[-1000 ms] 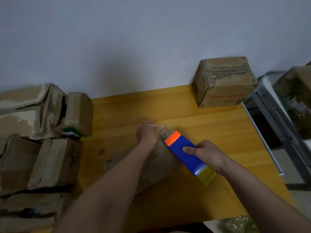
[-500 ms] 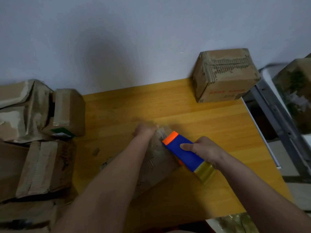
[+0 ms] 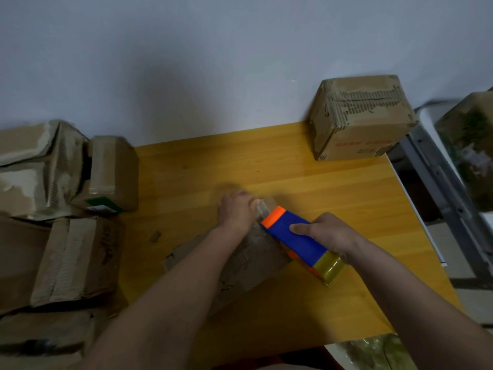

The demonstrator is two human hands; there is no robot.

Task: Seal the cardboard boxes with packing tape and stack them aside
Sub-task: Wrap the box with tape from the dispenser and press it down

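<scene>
A worn cardboard box (image 3: 250,265) lies at the middle of the yellow wooden table (image 3: 333,209), partly hidden by my left forearm. My left hand (image 3: 234,213) presses on the box's far end, fingers curled over its edge. My right hand (image 3: 326,235) grips a blue and orange tape dispenser (image 3: 296,240), which rests on the box's right side. A roll of clear tape (image 3: 329,268) sits at the dispenser's near end. Another cardboard box (image 3: 360,118) stands closed at the table's far right corner, against the wall.
Several battered cardboard boxes (image 3: 53,236) are heaped along the table's left side. A grey metal rack (image 3: 448,188) with a wrapped box (image 3: 472,145) stands to the right of the table. A small scrap (image 3: 155,236) lies on the table near the heap.
Both hands stay on the box and the dispenser. The dispenser has shifted only slightly along the box's far end; the view has moved a little.
</scene>
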